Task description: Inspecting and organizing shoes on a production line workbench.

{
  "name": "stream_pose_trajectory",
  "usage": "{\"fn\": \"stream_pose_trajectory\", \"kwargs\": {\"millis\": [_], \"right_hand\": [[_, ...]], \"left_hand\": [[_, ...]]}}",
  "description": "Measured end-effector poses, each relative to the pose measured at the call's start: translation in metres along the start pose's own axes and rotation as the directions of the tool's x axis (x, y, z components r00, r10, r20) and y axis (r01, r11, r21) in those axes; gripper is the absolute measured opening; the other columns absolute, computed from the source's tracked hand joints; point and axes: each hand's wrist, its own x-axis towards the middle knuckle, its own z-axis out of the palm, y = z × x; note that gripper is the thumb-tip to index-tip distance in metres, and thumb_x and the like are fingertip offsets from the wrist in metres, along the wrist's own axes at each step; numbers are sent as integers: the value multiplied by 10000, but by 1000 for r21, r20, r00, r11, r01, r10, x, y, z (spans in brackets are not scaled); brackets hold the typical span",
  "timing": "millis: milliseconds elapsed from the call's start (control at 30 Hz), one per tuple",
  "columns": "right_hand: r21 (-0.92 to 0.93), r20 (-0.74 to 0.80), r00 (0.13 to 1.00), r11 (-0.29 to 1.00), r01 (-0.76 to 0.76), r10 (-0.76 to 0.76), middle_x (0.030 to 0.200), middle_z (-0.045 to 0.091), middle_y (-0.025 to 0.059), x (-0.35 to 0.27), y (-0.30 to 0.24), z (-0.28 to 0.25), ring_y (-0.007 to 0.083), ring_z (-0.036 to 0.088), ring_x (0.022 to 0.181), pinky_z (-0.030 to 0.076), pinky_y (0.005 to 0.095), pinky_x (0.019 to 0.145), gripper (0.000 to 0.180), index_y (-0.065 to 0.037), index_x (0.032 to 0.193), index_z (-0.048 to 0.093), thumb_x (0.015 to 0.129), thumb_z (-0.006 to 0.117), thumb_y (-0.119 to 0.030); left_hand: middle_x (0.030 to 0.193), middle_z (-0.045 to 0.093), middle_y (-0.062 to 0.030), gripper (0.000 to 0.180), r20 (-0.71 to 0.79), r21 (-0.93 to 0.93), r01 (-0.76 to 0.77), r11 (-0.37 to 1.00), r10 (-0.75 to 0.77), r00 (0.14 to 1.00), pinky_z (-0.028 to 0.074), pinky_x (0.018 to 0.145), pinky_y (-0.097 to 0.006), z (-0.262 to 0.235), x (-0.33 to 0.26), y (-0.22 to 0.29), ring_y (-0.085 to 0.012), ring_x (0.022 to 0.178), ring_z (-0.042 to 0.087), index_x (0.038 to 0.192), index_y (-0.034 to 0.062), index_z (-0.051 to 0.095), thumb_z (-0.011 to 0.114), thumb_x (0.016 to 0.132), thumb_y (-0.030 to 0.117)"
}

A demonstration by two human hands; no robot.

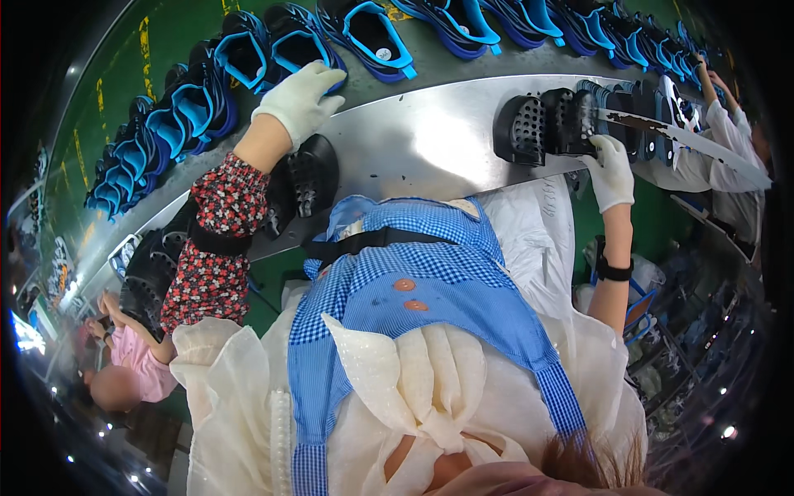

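Observation:
My left hand (302, 103), in a white glove, reaches over the far edge of the metal table. Its fingers are stretched, with the thumb apart, at the heel of a black shoe with bright blue lining (299, 45). Whether they touch it I cannot tell. My right hand (610, 172), also gloved, has its fingers closed at the near end of a black perforated shoe-shaped piece (582, 114). That piece stands in a row with similar black perforated pieces (523, 128) on the table's right side. More such pieces (310, 175) lie below my left wrist.
A long curved row of black and blue shoes (194, 107) runs along the line beyond the metal table (397, 136). A thin metal strip (686, 140) juts out at the right. Co-workers are at the right (728, 140) and lower left (136, 360).

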Motion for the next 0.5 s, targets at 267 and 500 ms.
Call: {"fn": "stream_pose_trajectory", "kwargs": {"millis": [267, 500], "right_hand": [[555, -10, 921, 764, 328, -388, 1008, 574, 96, 25, -175, -14, 204, 576, 839, 481, 291, 743, 338, -47, 991, 592, 666, 679, -12], [704, 60, 854, 628, 331, -517, 1043, 580, 130, 47, -262, 13, 242, 590, 901, 484, 307, 781, 341, -44, 1068, 571, 747, 653, -124]], "left_hand": [[1133, 559, -124, 633, 272, -954, 251, 164, 117, 955, 469, 837, -326, 16, 6, 51, -208, 974, 571, 1264, 43, 461, 597, 816, 469], [966, 567, -7, 327, 199, -911, 196, -363, 30, 980, 431, 856, -306, 13, -14, 16, -118, 912, 530, 1082, 75, 544, 558, 884, 335]]}}
